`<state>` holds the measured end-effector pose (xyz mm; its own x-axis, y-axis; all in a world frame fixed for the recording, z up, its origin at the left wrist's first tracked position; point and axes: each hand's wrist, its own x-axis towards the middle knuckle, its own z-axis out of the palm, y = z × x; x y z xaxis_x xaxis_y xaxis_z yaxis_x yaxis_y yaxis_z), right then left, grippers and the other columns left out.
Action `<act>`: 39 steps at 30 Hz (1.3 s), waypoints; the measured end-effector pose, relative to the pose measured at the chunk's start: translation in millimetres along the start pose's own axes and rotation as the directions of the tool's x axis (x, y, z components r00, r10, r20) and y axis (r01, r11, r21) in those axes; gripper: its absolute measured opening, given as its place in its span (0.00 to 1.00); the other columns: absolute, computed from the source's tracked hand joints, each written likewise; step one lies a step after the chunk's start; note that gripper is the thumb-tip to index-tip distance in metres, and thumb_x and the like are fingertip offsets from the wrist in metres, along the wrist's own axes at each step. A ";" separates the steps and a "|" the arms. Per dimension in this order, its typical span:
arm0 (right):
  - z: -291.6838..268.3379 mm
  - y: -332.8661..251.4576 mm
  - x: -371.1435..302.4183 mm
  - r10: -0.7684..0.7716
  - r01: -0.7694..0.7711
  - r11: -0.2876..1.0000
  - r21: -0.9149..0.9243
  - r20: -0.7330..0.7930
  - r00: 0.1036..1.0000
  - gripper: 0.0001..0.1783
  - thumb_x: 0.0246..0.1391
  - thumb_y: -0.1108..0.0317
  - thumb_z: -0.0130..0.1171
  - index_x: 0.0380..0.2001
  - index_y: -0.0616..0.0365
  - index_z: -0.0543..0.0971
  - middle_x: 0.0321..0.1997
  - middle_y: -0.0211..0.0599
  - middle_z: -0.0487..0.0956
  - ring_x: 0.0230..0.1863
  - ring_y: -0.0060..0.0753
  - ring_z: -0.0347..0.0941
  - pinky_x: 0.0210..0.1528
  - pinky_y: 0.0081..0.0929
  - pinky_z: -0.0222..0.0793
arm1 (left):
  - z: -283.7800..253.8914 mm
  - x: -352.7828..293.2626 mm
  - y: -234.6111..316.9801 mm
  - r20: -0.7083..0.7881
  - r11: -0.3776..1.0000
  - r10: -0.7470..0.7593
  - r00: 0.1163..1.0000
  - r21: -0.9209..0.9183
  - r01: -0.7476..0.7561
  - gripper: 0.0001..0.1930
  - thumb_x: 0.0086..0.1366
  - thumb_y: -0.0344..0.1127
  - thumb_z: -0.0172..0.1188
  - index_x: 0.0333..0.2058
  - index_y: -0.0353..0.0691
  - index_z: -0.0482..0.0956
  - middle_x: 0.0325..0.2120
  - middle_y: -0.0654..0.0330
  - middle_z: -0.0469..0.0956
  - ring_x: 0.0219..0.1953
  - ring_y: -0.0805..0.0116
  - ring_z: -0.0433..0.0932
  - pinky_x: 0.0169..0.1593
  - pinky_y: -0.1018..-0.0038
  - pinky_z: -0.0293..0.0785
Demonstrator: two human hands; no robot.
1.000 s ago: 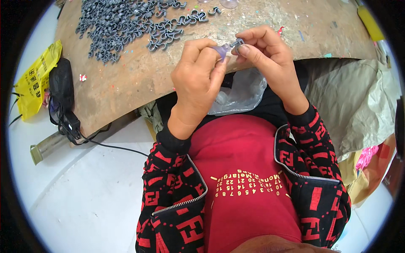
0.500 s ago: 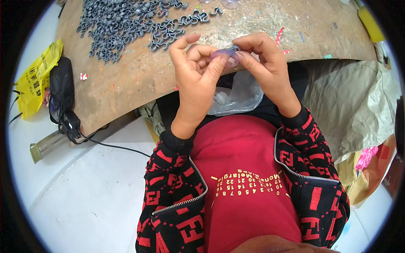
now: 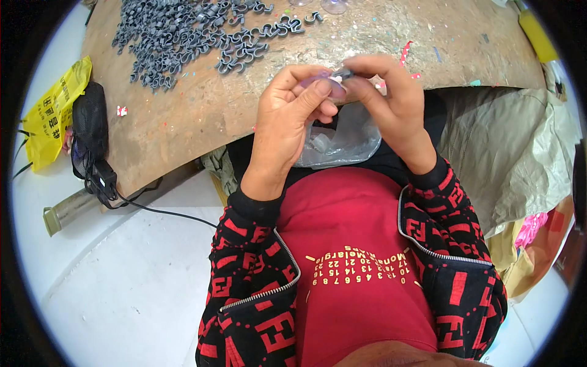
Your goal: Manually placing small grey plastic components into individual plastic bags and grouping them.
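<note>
Left hand (image 3: 282, 116) and right hand (image 3: 394, 98) meet by the table (image 3: 452, 43) edge, a cup (image 3: 337, 90) and a clip (image 3: 342, 73) between them.
The left thumb and fingers are clamped on the see-through purple cup, the thumb covering part of it; the right thumb and forefinger pinch the small grey clip, just beside the cup; I cannot tell from here whether the two are joined; a clear bag (image 3: 342, 144) sits under the hands, by the person's lap; over to the left on the table spreads a heap (image 3: 177, 40) of grey clips; a red scrap (image 3: 405, 54) lies beyond the right hand.
</note>
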<state>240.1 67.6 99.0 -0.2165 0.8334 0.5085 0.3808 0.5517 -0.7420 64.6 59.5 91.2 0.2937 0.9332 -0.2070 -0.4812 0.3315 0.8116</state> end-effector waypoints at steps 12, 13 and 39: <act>-7.1 -7.0 2.9 0.260 -0.325 0.850 0.415 0.206 0.943 0.12 0.58 0.77 0.54 0.46 0.66 0.72 0.39 0.34 0.75 0.40 0.22 0.74 0.44 0.20 0.70 | 10.9 -5.1 2.4 -0.016 0.954 0.230 0.973 0.201 -0.222 0.09 0.64 0.26 0.56 0.42 0.31 0.72 0.34 0.56 0.79 0.33 0.73 0.79 0.37 0.79 0.76; -6.5 -5.2 2.0 0.223 -0.280 0.882 0.378 0.186 0.957 0.12 0.58 0.77 0.54 0.45 0.66 0.73 0.39 0.33 0.75 0.40 0.22 0.73 0.44 0.19 0.70 | 10.5 -5.4 2.1 -0.028 0.952 0.212 0.977 0.234 -0.200 0.08 0.64 0.27 0.57 0.41 0.31 0.73 0.33 0.56 0.79 0.32 0.74 0.79 0.36 0.80 0.76; -10.1 -5.4 11.0 0.044 -0.062 0.992 0.106 0.163 0.986 0.10 0.53 0.77 0.59 0.40 0.64 0.77 0.35 0.33 0.76 0.38 0.25 0.74 0.39 0.21 0.69 | 3.4 -8.9 -4.1 0.018 0.785 0.391 0.920 0.515 -0.344 0.05 0.63 0.25 0.56 0.37 0.30 0.76 0.29 0.59 0.79 0.24 0.77 0.75 0.29 0.81 0.72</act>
<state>244.8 73.5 113.0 -0.3428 0.8511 0.3977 0.2963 0.4997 -0.8139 66.8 49.4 91.6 0.0968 0.9858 0.1371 -0.0538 -0.1324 0.9897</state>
